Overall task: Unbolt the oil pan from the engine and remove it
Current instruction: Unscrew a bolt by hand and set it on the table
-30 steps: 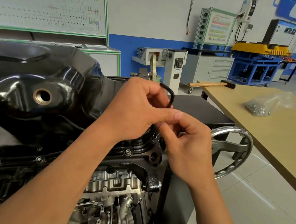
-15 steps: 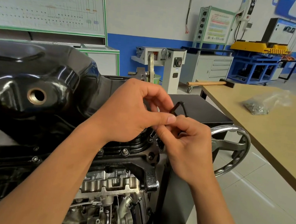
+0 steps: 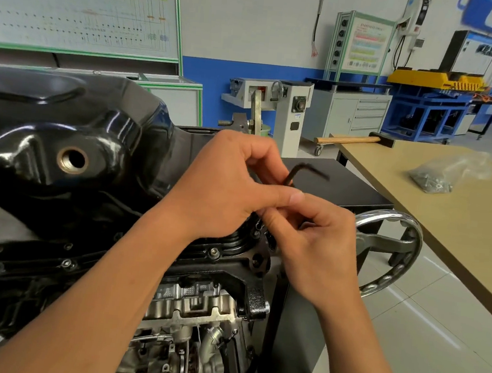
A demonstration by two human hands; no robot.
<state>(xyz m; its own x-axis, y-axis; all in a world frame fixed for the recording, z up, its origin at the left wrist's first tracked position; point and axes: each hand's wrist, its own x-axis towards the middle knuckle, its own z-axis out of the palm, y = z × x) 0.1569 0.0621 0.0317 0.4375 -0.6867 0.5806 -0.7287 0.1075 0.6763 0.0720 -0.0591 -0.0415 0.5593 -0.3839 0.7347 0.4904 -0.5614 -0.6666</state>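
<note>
Turned, one hex key (image 3: 295, 174); two hands (image 3: 226, 190) (image 3: 317, 247) pinch.

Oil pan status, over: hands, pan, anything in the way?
Left hand pinches hex key; right hand curled just below, grip hidden. Oil pan seated on engine, flange bolts in along edge. Hands cover the key's tip.

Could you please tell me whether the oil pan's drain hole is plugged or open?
Open: the brass-ringed drain hole in the black oil pan shows a dark, hollow bore with no plug in it.
</note>
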